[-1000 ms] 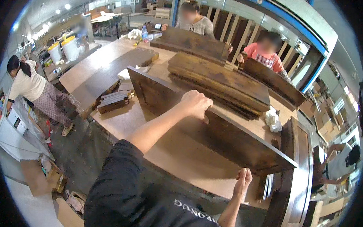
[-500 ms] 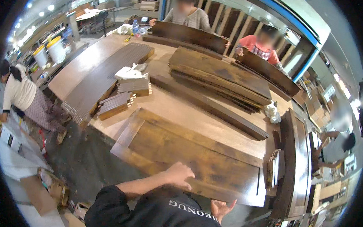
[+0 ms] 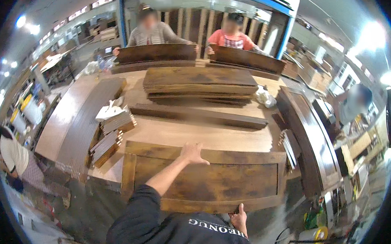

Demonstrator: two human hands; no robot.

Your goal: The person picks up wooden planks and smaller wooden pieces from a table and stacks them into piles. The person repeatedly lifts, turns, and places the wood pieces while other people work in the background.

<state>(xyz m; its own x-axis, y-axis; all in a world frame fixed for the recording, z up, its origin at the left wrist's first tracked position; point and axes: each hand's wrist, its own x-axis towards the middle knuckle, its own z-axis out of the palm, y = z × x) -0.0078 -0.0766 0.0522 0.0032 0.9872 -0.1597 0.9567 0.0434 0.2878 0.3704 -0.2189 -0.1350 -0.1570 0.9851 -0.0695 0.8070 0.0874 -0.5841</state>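
Note:
A framed brown wooden cabinet door panel (image 3: 206, 177) lies in front of me at the table's near edge, its near rail overhanging. My left hand (image 3: 192, 155) reaches across it and rests on the far rail. That thumb is spread to the right, and the fingers extend to the panel's far edge. Down at the near rail, right of centre, my right hand (image 3: 239, 219) grips the edge with the thumb up and the fingers hidden beneath.
Beyond the panel lie long dark strips (image 3: 199, 116) and stacked boards (image 3: 198, 81) on the table (image 3: 161, 136). Slotted pieces (image 3: 106, 146) and a white cloth (image 3: 111, 110) sit left. More panels (image 3: 310, 139) stand right. Two co-workers hold boards (image 3: 156, 54) opposite.
My left hand has moved from the near rail across to the far rail, its thumb spreading. My right hand stays at the near edge. The whole view has turned and tilted up.

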